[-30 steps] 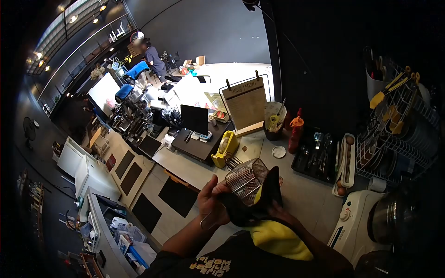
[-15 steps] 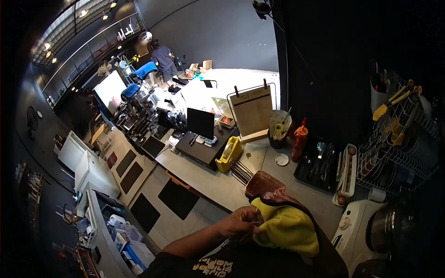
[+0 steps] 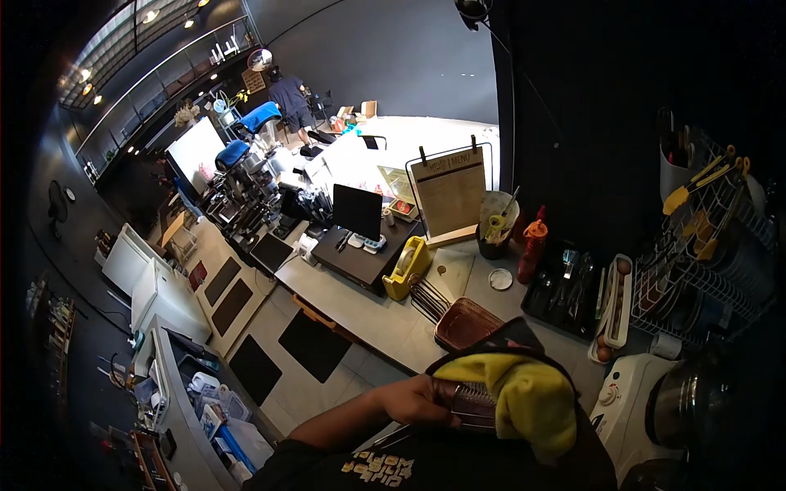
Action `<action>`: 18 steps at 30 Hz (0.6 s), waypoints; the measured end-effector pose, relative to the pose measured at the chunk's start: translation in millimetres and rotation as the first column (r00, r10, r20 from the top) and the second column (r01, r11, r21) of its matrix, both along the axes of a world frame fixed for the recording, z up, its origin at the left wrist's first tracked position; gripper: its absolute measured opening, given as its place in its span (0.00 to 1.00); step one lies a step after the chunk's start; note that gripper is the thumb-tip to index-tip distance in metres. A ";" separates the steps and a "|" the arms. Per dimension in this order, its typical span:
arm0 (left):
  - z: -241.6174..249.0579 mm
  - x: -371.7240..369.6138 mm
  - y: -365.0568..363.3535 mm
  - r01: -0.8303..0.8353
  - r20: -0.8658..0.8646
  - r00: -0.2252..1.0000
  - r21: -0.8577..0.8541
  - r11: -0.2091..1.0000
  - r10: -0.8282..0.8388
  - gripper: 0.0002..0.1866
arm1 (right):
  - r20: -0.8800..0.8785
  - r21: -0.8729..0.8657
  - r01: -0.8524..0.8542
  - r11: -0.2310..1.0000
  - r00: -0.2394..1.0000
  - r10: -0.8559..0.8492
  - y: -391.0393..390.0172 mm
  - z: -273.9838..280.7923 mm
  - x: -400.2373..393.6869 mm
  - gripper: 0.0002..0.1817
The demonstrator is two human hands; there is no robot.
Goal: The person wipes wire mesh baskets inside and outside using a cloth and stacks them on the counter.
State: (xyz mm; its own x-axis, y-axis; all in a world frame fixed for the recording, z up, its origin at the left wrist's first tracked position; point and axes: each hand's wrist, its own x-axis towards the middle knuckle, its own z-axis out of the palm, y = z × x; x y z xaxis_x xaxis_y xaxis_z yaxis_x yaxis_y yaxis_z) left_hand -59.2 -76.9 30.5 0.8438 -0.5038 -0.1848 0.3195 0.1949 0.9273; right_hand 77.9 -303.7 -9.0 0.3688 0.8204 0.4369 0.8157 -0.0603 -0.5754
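My left hand (image 3: 416, 403) is closed around a small metal wire basket (image 3: 475, 403), held low in front of my chest. A yellow cloth with a dark edge (image 3: 536, 405) is draped over and beside the basket. My right hand is hidden behind or under this cloth, so its fingers do not show. Just beyond the cloth, a copper-coloured basket (image 3: 468, 324) rests on the counter, with several wire handles (image 3: 429, 299) lying beside it.
On the counter (image 3: 360, 322) stand a yellow tape dispenser (image 3: 406, 268), a menu board (image 3: 450, 196), a red sauce bottle (image 3: 532, 252) and a black cutlery tray (image 3: 563, 295). A dish rack (image 3: 696, 270) and white appliance (image 3: 622, 401) stand right. Another person (image 3: 288, 100) stands far back.
The yellow cloth has shifted and folded back, showing more of the wire basket. My left hand has moved slightly left and sits lower. The pinkish shape by the copper basket is now covered.
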 end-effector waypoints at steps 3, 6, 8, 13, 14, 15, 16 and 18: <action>-6.4 -1.4 -4.4 0.042 0.020 0.999 -0.224 0.974 -0.039 0.21 | -0.109 -0.006 0.023 1.000 0.994 -0.024 -13.7 10.8 6.6 0.21; -20.5 4.8 -9.5 -0.118 -0.071 0.992 -0.299 0.947 0.102 0.22 | 0.079 -0.014 -0.002 1.000 0.997 0.003 -0.8 12.6 -5.8 0.20; -44.4 7.7 -1.4 -0.066 -0.039 0.998 -0.251 0.966 0.058 0.26 | 0.294 0.010 -0.003 1.000 0.956 0.000 16.6 19.7 -19.5 0.20; -15.3 7.8 -16.4 -0.314 -0.154 0.947 -0.275 0.909 0.281 0.33 | 0.188 0.163 -0.044 0.986 0.982 0.013 15.7 -0.4 -3.0 0.24; -37.2 10.2 -15.3 -0.259 -0.156 0.965 -0.438 0.861 0.211 0.32 | -0.041 0.208 -0.024 0.978 0.999 0.033 12.7 11.6 -7.8 0.25; -36.1 11.0 -14.8 -0.237 -0.159 0.970 -0.475 0.847 0.182 0.32 | -0.252 0.144 0.025 0.989 0.968 0.013 8.4 13.0 -11.6 0.28; -33.1 12.4 -11.5 -0.214 -0.156 0.976 -0.508 0.834 0.155 0.31 | -0.427 0.193 0.151 0.969 0.902 -0.056 5.2 5.8 -21.9 0.33; -32.6 10.5 -2.8 -0.216 -0.126 0.976 -0.539 0.814 0.176 0.31 | -0.565 0.193 0.308 0.932 0.811 -0.151 4.5 -0.6 -43.1 0.31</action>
